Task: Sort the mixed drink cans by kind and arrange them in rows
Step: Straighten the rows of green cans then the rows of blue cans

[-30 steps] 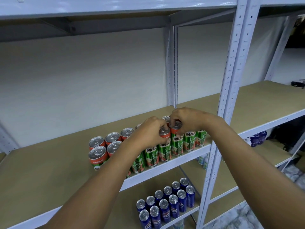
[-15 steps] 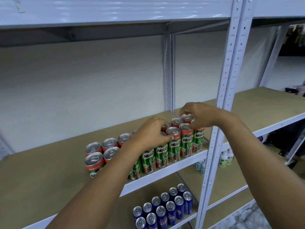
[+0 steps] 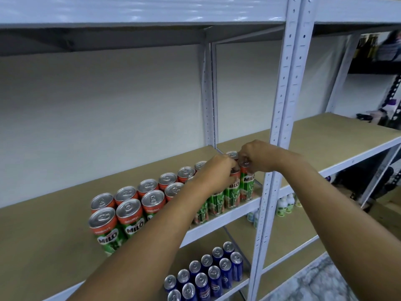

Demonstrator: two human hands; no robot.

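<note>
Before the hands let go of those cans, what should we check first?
1. Right hand grips the top of the end Milo can: ok.
2. Left hand is on the next can in the front row: ok, though the grip itself is hidden.
3. End can stands upright on the shelf: ok.
4. All cans on this shelf are Milo: ok for those with labels showing; the back row shows only tops, so cannot tell.
5. Front row sits straight along the shelf edge: cannot tell, the left arm covers its middle.
6. Blue cans are kept apart on the lower shelf: ok.
</note>
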